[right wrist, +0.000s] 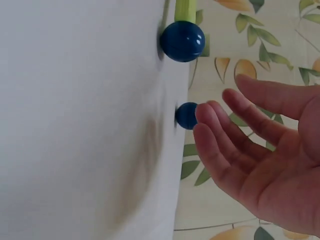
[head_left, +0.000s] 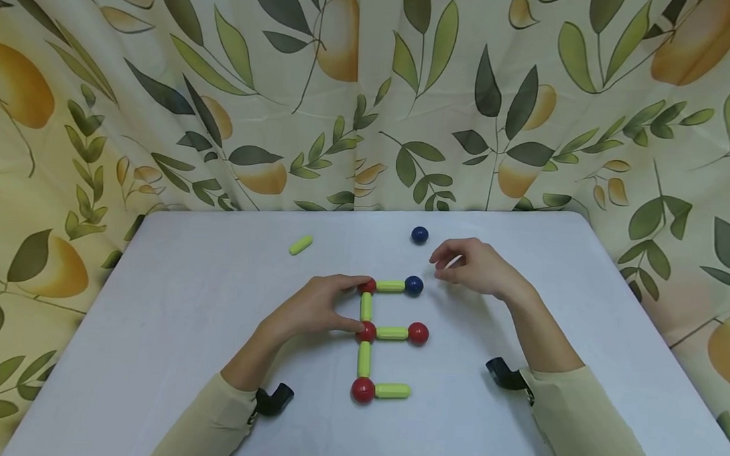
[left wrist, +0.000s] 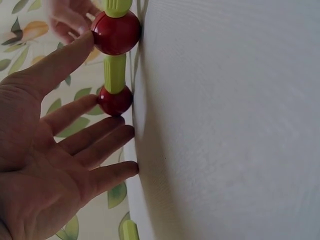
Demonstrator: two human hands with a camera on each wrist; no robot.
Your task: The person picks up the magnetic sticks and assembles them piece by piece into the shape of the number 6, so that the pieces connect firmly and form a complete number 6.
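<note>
On the white table lies a figure of red balls and yellow-green rods, shaped like an E. My left hand [head_left: 316,307] is at its left side, the thumb touching the middle red ball [left wrist: 117,32] and the index finger touching the top red ball [left wrist: 115,101]; its fingers are mostly straight. A rod [head_left: 390,286] runs from the top ball to a blue ball [head_left: 414,286]. Right of that, above the table, hovers my right hand [head_left: 478,267], fingers loosely bent and holding nothing. A loose blue ball [head_left: 420,235] lies farther back, apart from the hand.
A loose yellow-green rod [head_left: 301,245] lies at the back left of the table [head_left: 175,302]. The bottom red ball [head_left: 363,390] has a rod [head_left: 392,391] with a bare right end. Behind the table hangs a leaf-and-fruit patterned curtain [head_left: 320,126].
</note>
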